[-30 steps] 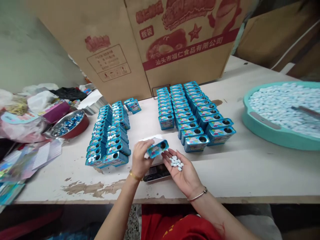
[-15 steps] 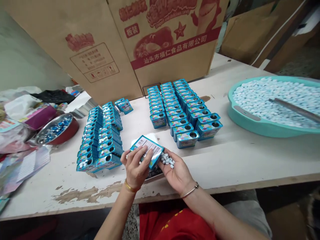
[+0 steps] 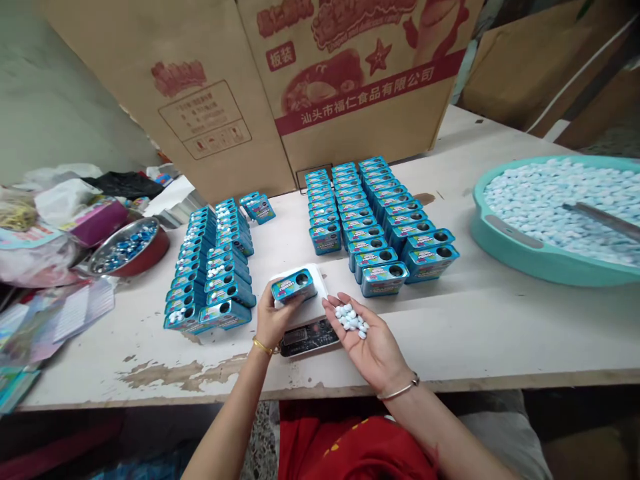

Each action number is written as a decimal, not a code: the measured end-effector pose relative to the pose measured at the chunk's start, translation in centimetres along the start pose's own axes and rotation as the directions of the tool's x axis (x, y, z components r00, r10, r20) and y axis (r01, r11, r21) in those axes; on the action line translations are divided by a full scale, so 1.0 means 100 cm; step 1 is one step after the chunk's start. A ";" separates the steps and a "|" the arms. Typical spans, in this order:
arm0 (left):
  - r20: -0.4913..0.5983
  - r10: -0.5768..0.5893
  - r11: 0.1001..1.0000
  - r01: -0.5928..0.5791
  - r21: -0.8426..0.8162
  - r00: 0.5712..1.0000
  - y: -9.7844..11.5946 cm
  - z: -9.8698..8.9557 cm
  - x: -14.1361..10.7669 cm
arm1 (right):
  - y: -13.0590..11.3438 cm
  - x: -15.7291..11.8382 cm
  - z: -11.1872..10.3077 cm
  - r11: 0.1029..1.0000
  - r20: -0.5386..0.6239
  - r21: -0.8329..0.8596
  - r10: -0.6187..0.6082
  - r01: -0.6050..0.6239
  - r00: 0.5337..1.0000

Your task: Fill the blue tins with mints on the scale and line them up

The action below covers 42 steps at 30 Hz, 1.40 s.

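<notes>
A blue candy tin (image 3: 294, 287) sits gripped in the person's left hand (image 3: 274, 321), fingers closed around its end and its round hole facing up, just above a white-topped digital scale (image 3: 309, 337). The right hand (image 3: 367, 343) lies open beside it, palm up, cradling a small heap of pale mints (image 3: 351, 320). Rows of matching tins (image 3: 385, 227) stand on both sides, and a teal tray (image 3: 477, 227) of mints sits off to the right.
</notes>
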State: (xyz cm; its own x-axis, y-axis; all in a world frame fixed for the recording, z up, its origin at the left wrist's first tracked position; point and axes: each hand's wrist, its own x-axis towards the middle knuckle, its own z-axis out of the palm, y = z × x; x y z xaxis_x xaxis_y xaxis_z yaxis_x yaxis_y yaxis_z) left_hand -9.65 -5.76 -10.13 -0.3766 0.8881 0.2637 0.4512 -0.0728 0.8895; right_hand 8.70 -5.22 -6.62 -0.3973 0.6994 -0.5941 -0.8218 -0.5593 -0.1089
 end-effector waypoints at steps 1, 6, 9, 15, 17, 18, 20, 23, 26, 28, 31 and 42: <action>0.003 -0.024 1.000 0.024 -0.019 1.000 -0.003 -0.001 0.003 | -0.001 -0.001 -0.002 1.000 0.001 -0.007 0.007 -0.007 1.000; 0.063 0.055 0.997 -0.058 0.056 0.996 -0.006 -0.011 0.009 | -0.003 -0.011 -0.007 0.998 -0.024 -0.048 0.050 -0.051 0.998; -0.069 0.274 0.918 -0.240 0.317 0.959 0.014 -0.015 -0.006 | -0.003 -0.017 -0.011 0.996 -0.039 -0.057 0.070 -0.072 0.997; 0.415 0.319 0.853 -0.448 0.266 0.852 0.071 0.014 -0.070 | 0.000 -0.021 -0.026 0.991 -0.111 -0.086 0.097 -0.107 0.989; 0.528 0.236 0.847 -0.439 0.300 0.816 0.078 0.031 -0.085 | 0.000 -0.020 -0.031 0.990 -0.146 -0.096 0.092 -0.107 0.985; 0.544 0.209 0.834 -0.438 0.335 0.813 0.079 0.040 -0.090 | 0.000 -0.020 -0.033 0.991 -0.156 -0.092 0.085 -0.100 0.984; 0.545 0.184 0.803 -0.445 0.396 0.818 0.076 0.053 -0.096 | 0.000 -0.020 -0.037 0.993 -0.168 -0.069 0.086 -0.099 0.982; 0.554 0.174 0.766 -0.466 0.444 0.814 0.071 0.066 -0.097 | -0.001 -0.020 -0.040 0.993 -0.180 -0.031 0.109 -0.117 0.978; 0.574 0.142 0.769 -0.455 0.449 0.807 0.069 0.070 -0.096 | -0.002 -0.018 -0.043 0.995 -0.190 -0.022 0.096 -0.102 0.977; 0.590 0.123 0.786 -0.441 0.433 0.798 0.070 0.070 -0.094 | -0.003 -0.017 -0.045 0.995 -0.191 -0.020 0.090 -0.095 0.978; 0.603 0.091 0.806 -0.414 0.423 0.793 0.072 0.068 -0.091 | -0.003 -0.016 -0.046 0.996 -0.190 -0.017 0.088 -0.092 0.978; 0.598 0.176 0.848 -0.430 0.311 0.782 0.063 0.061 -0.076 | -0.001 -0.010 -0.039 0.997 -0.125 -0.050 0.044 -0.051 0.991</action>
State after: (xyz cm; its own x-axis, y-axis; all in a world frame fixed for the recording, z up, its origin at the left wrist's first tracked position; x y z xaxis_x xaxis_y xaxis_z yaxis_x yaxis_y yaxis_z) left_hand 0.99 -10.22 -8.82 0.2694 0.9528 0.1397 0.7962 -0.3020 0.5243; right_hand 10.76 -7.59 -9.12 -0.3793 0.6129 -0.6932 -0.7790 -0.6158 -0.1182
